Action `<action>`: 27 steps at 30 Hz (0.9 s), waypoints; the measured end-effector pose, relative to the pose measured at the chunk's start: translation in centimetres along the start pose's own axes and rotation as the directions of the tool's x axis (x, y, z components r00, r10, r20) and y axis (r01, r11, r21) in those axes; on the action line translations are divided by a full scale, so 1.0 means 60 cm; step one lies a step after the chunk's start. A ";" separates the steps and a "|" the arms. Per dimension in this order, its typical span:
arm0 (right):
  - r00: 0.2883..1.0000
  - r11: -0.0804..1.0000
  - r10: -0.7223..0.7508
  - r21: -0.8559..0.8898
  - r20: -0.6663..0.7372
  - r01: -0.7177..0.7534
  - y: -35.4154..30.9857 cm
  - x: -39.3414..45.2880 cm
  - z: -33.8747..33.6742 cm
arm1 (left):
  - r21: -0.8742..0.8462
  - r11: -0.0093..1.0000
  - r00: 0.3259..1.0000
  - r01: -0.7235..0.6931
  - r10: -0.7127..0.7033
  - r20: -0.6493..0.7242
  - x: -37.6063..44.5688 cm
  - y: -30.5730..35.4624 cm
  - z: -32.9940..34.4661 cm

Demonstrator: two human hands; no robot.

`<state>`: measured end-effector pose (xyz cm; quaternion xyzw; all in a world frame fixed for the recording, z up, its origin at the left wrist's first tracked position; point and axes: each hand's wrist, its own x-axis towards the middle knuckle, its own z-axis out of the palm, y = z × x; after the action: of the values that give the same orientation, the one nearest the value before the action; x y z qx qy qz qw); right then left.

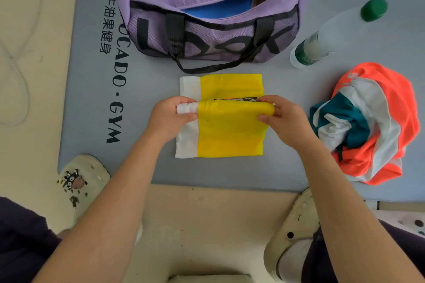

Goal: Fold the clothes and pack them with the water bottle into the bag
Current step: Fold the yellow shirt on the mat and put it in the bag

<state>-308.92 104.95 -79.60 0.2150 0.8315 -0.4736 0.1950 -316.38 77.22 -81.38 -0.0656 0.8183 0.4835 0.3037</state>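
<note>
A yellow and white garment [230,135] lies on the grey mat [142,167], partly folded into a rectangle. My left hand [172,117] pinches the white end of its raised fold. At the yellow end of that same fold my right hand [282,117] pinches the cloth. A crumpled orange, white and teal garment [368,122] lies to the right. The open purple bag [207,7] stands behind, with something blue inside. A clear water bottle [333,32] with a green cap lies on its side at the right of the bag.
The mat's left part carries black lettering [115,94]. My feet in pale clogs [80,181] stand at the mat's near edge on a beige floor. A thin cable [20,89] lies on the floor at the left.
</note>
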 end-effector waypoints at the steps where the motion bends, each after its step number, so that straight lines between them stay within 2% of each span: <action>1: 0.998 0.988 -0.036 -0.154 -0.043 0.029 -0.002 0.002 0.002 | 0.072 0.997 0.999 -0.020 0.023 -0.031 0.001 0.002 0.002; 3: 0.992 0.926 -0.104 -0.370 -0.071 0.071 -0.006 0.007 0.002 | 0.218 0.974 0.993 -0.067 0.086 -0.079 0.003 0.005 0.002; 5: 0.987 0.876 -0.156 -0.467 -0.047 0.117 -0.012 0.009 -0.002 | 0.344 0.932 0.984 -0.110 0.151 -0.095 0.004 0.006 -0.001; 8: 0.975 0.893 -0.222 -0.400 0.003 0.205 -0.016 0.010 -0.014 | 0.434 0.889 0.978 -0.146 0.194 -0.070 0.006 0.005 -0.012; 10: 0.985 0.962 -0.161 -0.212 0.060 0.170 -0.021 0.007 -0.027 | 0.385 0.907 0.981 -0.173 0.195 -0.017 0.006 0.010 -0.026; 12: 0.986 0.997 -0.064 0.059 0.157 0.055 -0.027 0.001 -0.041 | 0.261 0.948 0.983 -0.179 0.164 0.081 0.005 0.020 -0.045; 15: 0.973 0.929 -0.028 0.365 0.230 -0.060 -0.033 -0.005 -0.054 | -0.121 0.991 0.960 -0.063 0.094 0.264 -0.001 0.048 -0.067; 17: 0.970 0.887 -0.026 0.454 0.241 -0.089 -0.033 -0.002 -0.057 | -0.240 0.970 0.959 -0.038 0.102 0.264 0.000 0.059 -0.072; 19: 0.968 0.868 -0.006 0.482 0.251 -0.119 -0.029 0.006 -0.054 | -0.261 0.965 0.966 -0.020 0.086 0.242 0.007 0.060 -0.071; 22: 0.975 0.890 0.085 0.423 0.207 -0.168 -0.018 0.026 -0.037 | -0.184 0.982 0.986 0.031 0.000 0.166 0.026 0.040 -0.052; 25: 0.975 0.931 0.219 0.291 0.037 -0.220 0.004 0.050 -0.003 | -0.136 0.983 0.992 0.124 -0.121 0.032 0.043 0.007 -0.013; 27: 0.953 0.927 0.301 0.249 -0.045 -0.281 0.021 0.057 0.018 | -0.111 0.973 0.979 0.200 -0.202 -0.006 0.049 -0.016 0.006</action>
<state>-310.94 105.17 -82.78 0.3773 0.7343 -0.5272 0.2013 -318.20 77.59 -83.87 -0.1690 0.7822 0.4940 0.3399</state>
